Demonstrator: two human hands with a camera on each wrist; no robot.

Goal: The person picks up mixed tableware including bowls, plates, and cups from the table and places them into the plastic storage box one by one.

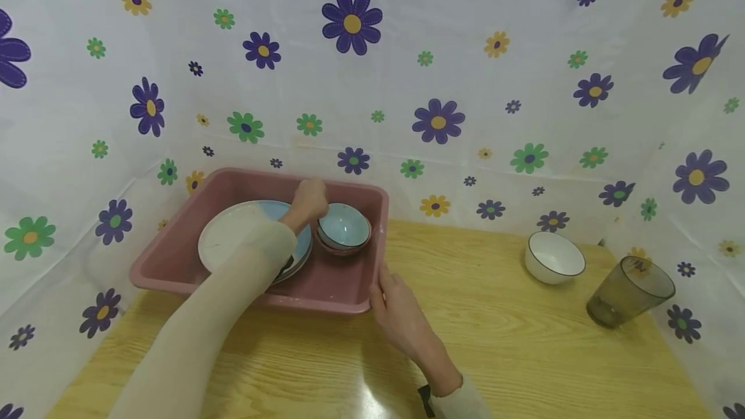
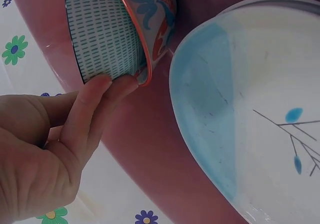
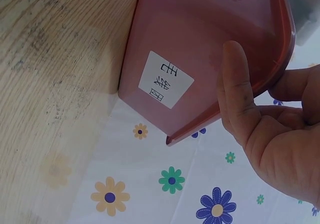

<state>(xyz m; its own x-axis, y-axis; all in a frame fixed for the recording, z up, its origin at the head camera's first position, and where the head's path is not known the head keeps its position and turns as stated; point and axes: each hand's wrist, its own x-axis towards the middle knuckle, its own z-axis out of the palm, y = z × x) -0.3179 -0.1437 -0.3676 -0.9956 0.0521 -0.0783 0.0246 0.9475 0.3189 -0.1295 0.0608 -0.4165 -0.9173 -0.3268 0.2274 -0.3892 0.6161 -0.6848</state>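
Note:
A pink plastic tub (image 1: 174,238) holds stacked plates and two nested bowls. My left hand (image 1: 310,200) reaches over the plates and pinches the rim of the upper bowl (image 1: 345,225), light blue inside. In the left wrist view, green dashes cover that bowl's outside, and the left hand's fingers (image 2: 92,101) press against it. Beneath it sits an orange-rimmed patterned bowl (image 2: 159,26). The top plate (image 1: 233,231) is white and blue with a twig design. My right hand (image 1: 400,312) grips the tub's right rim near the front corner, fingers (image 3: 236,76) along the outer wall.
A white bowl with a dark rim (image 1: 553,260) stands on the wooden table (image 1: 465,315) to the right. Beside it is a tinted drinking glass (image 1: 628,293). A label (image 3: 165,79) with handwriting is on the tub's outer wall. Flower-patterned sheeting (image 1: 384,83) surrounds the table.

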